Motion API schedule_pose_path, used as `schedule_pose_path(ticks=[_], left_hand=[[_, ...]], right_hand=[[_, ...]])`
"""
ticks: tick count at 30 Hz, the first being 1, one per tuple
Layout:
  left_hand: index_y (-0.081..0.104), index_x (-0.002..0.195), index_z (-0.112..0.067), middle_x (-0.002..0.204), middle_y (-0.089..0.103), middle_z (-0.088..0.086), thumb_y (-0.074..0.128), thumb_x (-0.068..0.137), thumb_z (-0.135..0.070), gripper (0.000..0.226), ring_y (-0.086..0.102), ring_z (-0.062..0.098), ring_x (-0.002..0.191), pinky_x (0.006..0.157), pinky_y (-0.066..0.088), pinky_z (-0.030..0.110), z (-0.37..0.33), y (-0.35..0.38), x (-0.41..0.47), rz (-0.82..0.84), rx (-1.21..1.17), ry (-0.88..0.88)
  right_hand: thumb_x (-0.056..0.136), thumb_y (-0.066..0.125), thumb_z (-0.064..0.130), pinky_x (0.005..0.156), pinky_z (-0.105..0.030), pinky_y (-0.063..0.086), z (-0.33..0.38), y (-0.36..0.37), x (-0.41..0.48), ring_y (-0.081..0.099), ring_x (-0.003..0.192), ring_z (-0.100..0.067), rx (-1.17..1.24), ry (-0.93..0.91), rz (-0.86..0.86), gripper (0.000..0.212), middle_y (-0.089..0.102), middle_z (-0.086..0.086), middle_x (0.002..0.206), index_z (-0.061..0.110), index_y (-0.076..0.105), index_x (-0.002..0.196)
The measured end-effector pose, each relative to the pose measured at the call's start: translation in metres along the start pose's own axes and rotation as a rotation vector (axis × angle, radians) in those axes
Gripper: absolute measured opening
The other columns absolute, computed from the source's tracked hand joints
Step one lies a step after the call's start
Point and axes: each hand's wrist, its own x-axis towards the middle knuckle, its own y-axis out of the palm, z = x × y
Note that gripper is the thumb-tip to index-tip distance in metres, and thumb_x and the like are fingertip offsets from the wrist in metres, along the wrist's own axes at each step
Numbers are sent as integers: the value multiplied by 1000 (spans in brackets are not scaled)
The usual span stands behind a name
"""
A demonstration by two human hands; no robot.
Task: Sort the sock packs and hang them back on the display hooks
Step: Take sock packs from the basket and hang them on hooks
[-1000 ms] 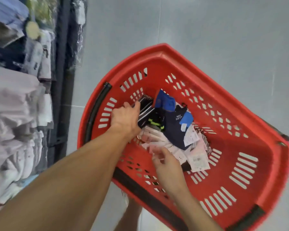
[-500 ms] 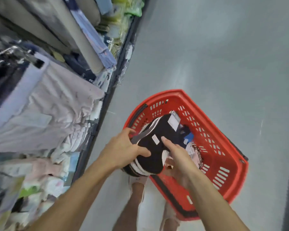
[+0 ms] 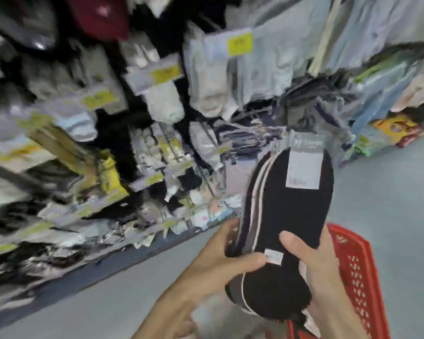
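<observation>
A black sock pack (image 3: pixel 287 216) with grey and white stripes along its left edge and a pale label near its top stands upright in front of me. My left hand (image 3: pixel 216 260) grips its lower left side, thumb across the front. My right hand (image 3: pixel 313 260) holds its lower right side, thumb on the front. Behind it, the display rack (image 3: pixel 157 133) is crowded with hanging sock packs and yellow price tags, all blurred. The hooks themselves are too blurred to make out.
The red plastic basket (image 3: pixel 355 265) sits on the grey floor at the lower right, partly behind my right hand. A dark base rail (image 3: pixel 108 267) runs along the foot of the rack. Folded clothes (image 3: pixel 377 77) fill the upper right.
The view swung up from the basket to the rack. Both hands lifted the black sock pack out of the basket and raised it upright toward the display.
</observation>
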Motion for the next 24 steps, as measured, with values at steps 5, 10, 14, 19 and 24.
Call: schedule_pose_path(ticks=[5, 10, 14, 19, 24], left_hand=[[49, 126, -35, 109, 74, -22, 79, 56, -41, 76, 70, -1, 100, 74, 55, 14, -72, -102, -147, -265, -171, 250], [52, 121, -31, 101, 76, -21, 78, 50, -34, 76, 72, -1, 93, 68, 56, 13, -87, -198, -325, -587, -252, 520], [52, 133, -33, 110, 75, -17, 92, 39, -31, 102, 73, 5, 97, 67, 59, 21, -71, -267, -447, -825, -389, 629], [33, 151, -32, 149, 48, -11, 90, 22, -61, 144, 45, 12, 138, 112, 39, 40, -80, -331, -557, -1072, -149, 749], [56, 119, -32, 105, 74, -26, 84, 32, -44, 93, 67, -10, 98, 78, 52, 11, -103, -380, -594, -1107, -48, 934]], right_hand=[[54, 87, 23, 72, -23, 59, 57, 172, -84, 73, 99, -21, -78, -119, 511, 67, 75, -4, 111, 33, 66, 117], [64, 85, 17, 76, -19, 57, 71, 339, -200, 70, 107, -12, -120, -162, 871, 79, 72, 8, 120, 37, 52, 133], [62, 92, 27, 63, -1, 48, 71, 460, -295, 60, 88, 24, -121, -301, 963, 68, 61, 48, 100, 64, 54, 105], [55, 84, 43, 72, -6, 50, 66, 564, -382, 66, 99, 8, -141, -569, 1058, 64, 69, 28, 110, 63, 57, 110], [40, 82, 48, 69, -19, 55, 70, 628, -405, 69, 86, -3, -95, -733, 906, 69, 69, 20, 103, 59, 60, 105]])
